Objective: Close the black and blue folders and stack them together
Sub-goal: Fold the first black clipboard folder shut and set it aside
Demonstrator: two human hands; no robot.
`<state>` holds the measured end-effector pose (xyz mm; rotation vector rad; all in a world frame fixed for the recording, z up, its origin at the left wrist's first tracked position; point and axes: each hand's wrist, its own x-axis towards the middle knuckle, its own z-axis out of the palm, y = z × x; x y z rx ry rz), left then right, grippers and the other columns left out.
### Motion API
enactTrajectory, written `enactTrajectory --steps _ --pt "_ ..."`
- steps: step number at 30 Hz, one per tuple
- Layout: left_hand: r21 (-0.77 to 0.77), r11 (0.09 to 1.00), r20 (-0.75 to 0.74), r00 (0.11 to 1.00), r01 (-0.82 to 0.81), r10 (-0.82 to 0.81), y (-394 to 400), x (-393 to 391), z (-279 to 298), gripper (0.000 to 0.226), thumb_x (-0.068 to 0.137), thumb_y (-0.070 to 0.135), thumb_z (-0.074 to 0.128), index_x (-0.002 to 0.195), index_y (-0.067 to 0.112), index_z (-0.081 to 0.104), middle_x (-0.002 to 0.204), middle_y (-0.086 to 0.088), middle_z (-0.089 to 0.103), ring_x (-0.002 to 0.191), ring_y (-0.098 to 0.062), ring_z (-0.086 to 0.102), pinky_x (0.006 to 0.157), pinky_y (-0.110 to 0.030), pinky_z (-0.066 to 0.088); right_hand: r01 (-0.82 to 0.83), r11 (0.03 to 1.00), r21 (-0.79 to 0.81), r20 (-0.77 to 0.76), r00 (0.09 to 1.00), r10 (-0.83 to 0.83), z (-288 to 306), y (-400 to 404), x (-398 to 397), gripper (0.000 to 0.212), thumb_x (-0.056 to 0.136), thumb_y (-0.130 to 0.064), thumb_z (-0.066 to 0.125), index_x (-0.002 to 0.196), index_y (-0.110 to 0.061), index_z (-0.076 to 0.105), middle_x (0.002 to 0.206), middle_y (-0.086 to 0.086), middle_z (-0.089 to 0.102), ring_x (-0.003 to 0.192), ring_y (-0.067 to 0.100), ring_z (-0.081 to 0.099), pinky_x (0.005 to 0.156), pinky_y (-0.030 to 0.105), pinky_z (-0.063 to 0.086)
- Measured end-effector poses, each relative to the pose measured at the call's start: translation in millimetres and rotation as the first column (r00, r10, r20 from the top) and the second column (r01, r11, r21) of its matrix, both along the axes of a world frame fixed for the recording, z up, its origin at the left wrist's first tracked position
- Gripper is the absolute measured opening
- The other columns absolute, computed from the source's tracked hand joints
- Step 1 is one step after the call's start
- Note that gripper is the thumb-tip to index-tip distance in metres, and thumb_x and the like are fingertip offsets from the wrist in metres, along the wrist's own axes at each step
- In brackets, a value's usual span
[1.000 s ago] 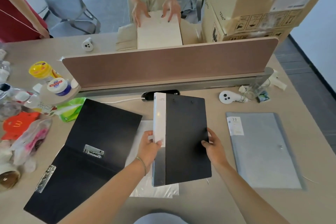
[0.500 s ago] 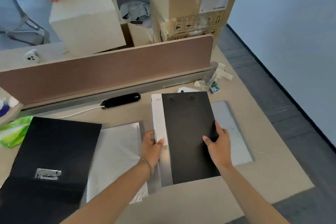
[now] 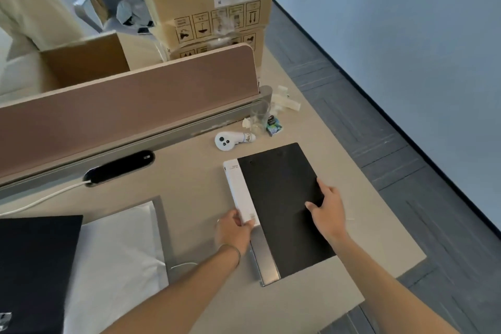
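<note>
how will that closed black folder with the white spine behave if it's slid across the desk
The closed black folder with the white spine looks flat and rigid, so it probably slides as one piece. Its smooth cover may slip under the right hand, so the left hand at the spine helps.

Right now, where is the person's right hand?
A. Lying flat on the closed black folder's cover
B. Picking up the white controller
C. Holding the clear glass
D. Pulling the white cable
A: the right hand lies palm down on the closed black folder, while the white controller lies untouched behind it.
</note>
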<state>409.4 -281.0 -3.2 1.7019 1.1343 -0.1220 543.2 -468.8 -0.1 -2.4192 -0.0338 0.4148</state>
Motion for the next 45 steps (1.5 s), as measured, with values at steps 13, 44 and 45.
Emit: enactTrajectory --steps 13,44,45 --pt "0.096 0.991 -0.118 0.989 0.098 -0.086 -13.2 37.0 -22.4 0.020 0.082 0.013 0.068 0.101 0.016 0.073 0.094 -0.003 0.078 0.094 -0.025 0.072 0.084 -0.031 0.055 -0.012 0.997 -0.075 -0.010 1.000 0.011 -39.7 -10.8 34.2 0.065 0.094 -0.018 0.065 0.151 -0.025 0.038 0.138 0.004 0.048 0.129 0.022 0.044 0.110 0.036 0.039" --pt "0.477 0.829 0.051 0.932 0.293 -0.359 54.5 -43.7 36.3 0.055 0.093 0.028 0.048 0.147 0.032 0.037 0.140 0.004 0.047 0.128 -0.021 0.045 0.115 -0.038 0.032 -0.314 0.949 -0.023 0.284 0.908 0.308 4.5 91.1 -75.0 0.049 0.101 -0.030 0.047 0.149 -0.030 0.037 0.160 -0.005 0.029 0.147 0.017 0.025 0.117 0.034 0.027" --pt "0.499 0.815 0.052 0.929 0.294 -0.367 61.7 -53.2 39.7 0.055 0.094 0.030 0.047 0.148 0.032 0.036 0.141 0.004 0.046 0.129 -0.021 0.044 0.115 -0.038 0.032 -0.339 0.941 -0.010 0.293 0.898 0.327 10.3 100.6 -84.2 0.050 0.101 -0.028 0.048 0.149 -0.031 0.036 0.160 -0.004 0.029 0.146 0.017 0.026 0.115 0.032 0.028"
